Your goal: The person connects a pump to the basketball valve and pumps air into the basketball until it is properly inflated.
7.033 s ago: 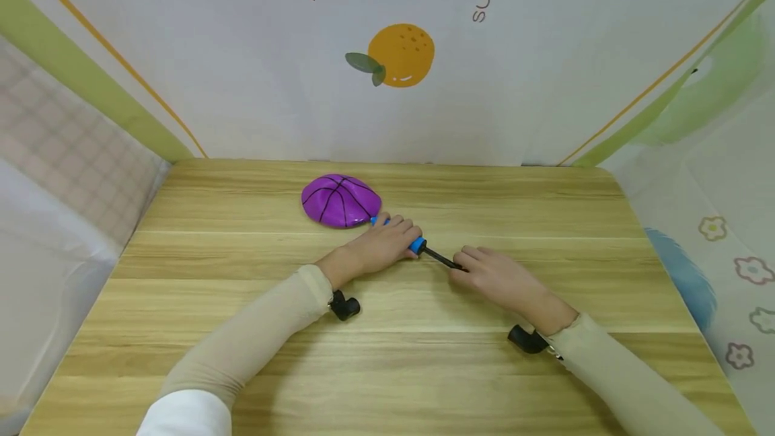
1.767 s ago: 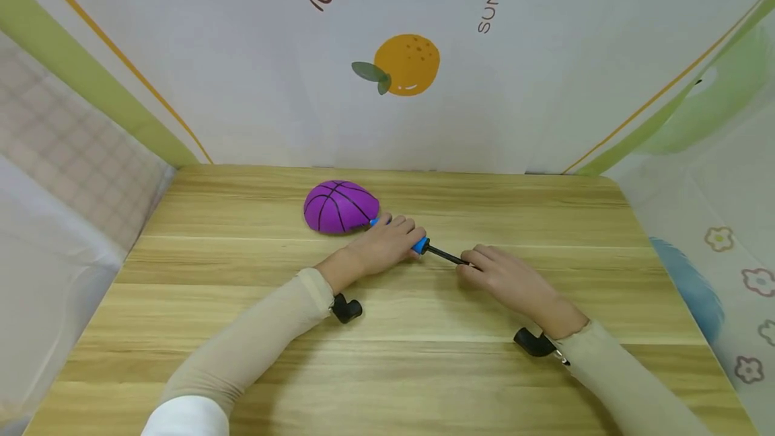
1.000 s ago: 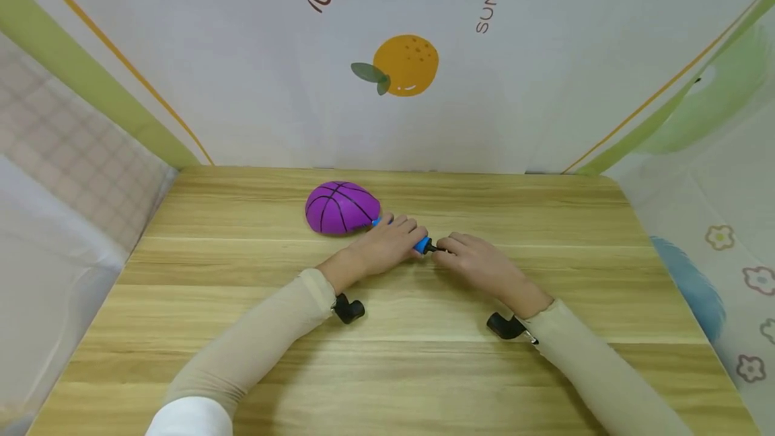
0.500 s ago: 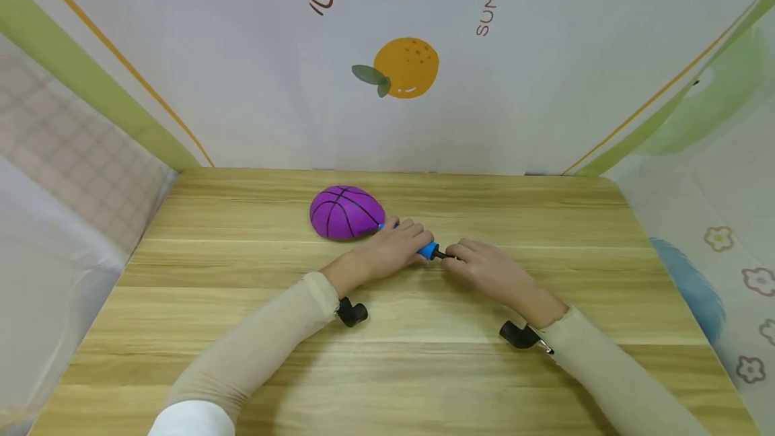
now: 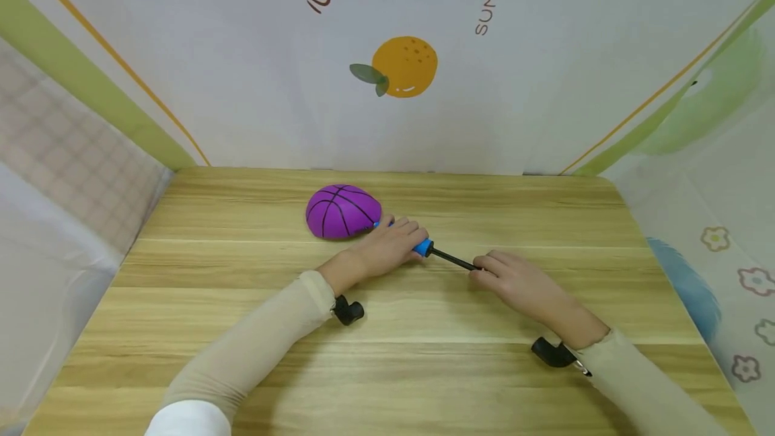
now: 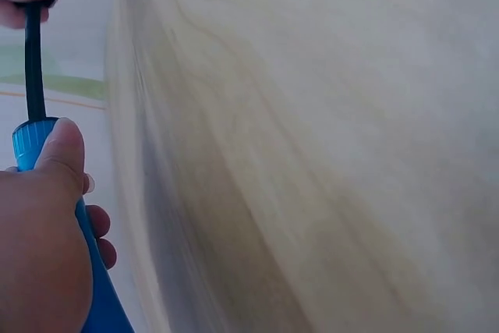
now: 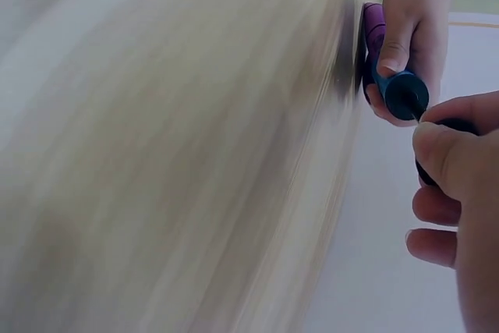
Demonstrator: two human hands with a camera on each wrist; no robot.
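Observation:
A purple ball [image 5: 340, 212] with black basketball lines sits near the back of the table, slack and domed rather than fully round. From its right side a blue hand pump [image 5: 423, 247] extends, its tip end meeting the ball close to the left fingers. My left hand [image 5: 387, 247] wraps round the pump's blue barrel [image 6: 31, 139], the thumb lying along it. The black pump rod [image 5: 453, 260] is drawn well out of the barrel. At its far end, my right hand [image 5: 514, 282] pinches the black handle [image 7: 458, 125] between thumb and fingers.
The wood-grain table [image 5: 412, 382] runs up to a white printed cloth [image 5: 272, 99] behind it. More cloth hangs at the left and right sides. Black wrist-camera mounts [image 5: 349, 311] stick out below both wrists.
The ball has grown taller and rounder than seven seconds ago. My right hand moved in toward the barrel, then back out to the right, exposing more rod. The left hand stays nearly still.

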